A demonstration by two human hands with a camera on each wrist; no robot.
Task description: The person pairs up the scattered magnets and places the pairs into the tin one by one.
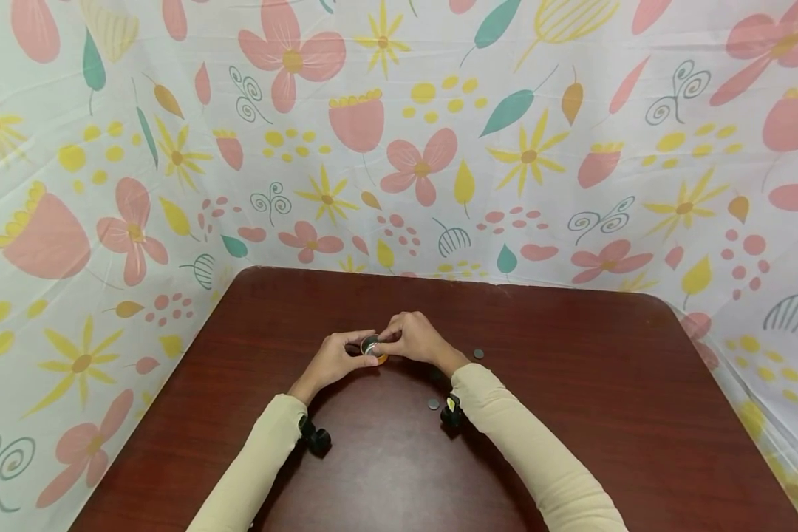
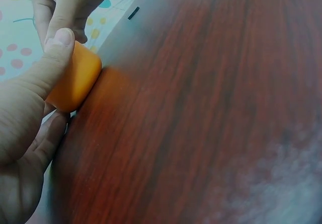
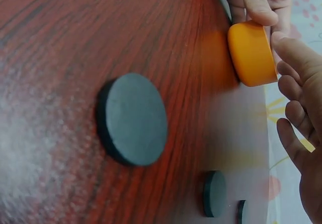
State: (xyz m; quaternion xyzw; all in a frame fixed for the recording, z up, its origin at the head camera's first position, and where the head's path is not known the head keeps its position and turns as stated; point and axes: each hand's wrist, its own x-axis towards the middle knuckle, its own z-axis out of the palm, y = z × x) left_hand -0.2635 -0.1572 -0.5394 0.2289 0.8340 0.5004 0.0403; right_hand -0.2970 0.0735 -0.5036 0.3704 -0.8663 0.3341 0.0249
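Observation:
On the table stands a small round orange cup, its opening facing up, with something grey inside. My left hand grips the cup's side between thumb and fingers, as the left wrist view also shows on its orange wall. Bent over the opening from the right, my right hand has its thumb and fingertips at the cup's rim. Whether those fingertips pinch anything is hidden. In the right wrist view, flat dark discs lie near the right hand: a large-looking close one and two farther off.
The brown table bears a grey disc right of the right wrist and another disc beside the black wrist camera. A flowered cloth hangs behind the table and along its sides.

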